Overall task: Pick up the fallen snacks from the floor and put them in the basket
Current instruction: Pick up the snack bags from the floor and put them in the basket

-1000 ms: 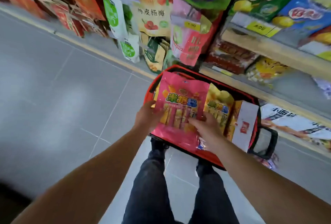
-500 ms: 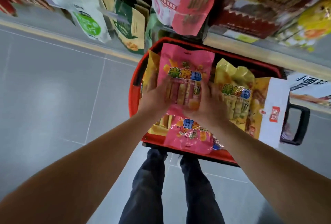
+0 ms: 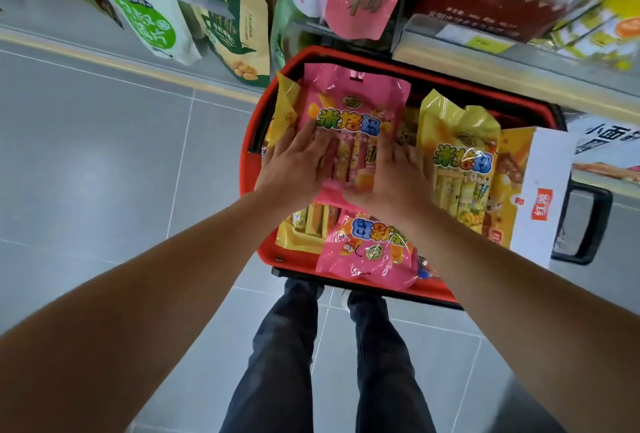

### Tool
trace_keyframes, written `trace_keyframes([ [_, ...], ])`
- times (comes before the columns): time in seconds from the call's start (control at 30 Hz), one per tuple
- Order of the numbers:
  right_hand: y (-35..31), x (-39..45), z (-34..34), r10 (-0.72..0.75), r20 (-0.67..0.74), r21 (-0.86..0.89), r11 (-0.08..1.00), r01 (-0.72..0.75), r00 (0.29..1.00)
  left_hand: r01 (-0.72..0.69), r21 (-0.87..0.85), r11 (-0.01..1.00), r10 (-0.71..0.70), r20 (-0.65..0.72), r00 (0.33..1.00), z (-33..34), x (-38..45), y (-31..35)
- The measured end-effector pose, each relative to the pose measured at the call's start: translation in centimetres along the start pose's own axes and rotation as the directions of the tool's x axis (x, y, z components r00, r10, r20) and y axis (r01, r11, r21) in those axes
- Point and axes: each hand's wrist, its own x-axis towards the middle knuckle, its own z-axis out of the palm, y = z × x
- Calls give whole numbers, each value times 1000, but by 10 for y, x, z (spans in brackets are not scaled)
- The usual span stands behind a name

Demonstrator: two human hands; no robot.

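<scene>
Head view: in frame centre, left hand and right hand flat, fingers straight, pressing pink snack bag down into red basket, gripping nothing. Yellow bag at right, second pink bag overhanging lower rim. Placing step, seemingly near done. Next: lift off, look over grey floor for remaining packets.

Both bare arms reach forward, left hand and right hand side by side, palms down, fingers straight.
</scene>
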Motion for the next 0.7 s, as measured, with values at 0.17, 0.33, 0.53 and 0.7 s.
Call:
trace_keyframes([
  [0.17,-1,-27,-34,-11,24,204,979,6,1000,-18,-83,996,17,-14,1000,-44,-18,20],
  [0.33,15,-92,-79,81,-7,318,945,-75,997,-62,-108,992,61,-19,998,-90,-58,61],
  [0.53,68,-203,-112,228,-46,398,897,-192,973,-174,-105,979,181,60,982,-113,-123,147],
  [0.7,117,-298,-107,381,-51,474,823,-314,923,-300,-38,953,302,156,940,-105,-175,229],
])
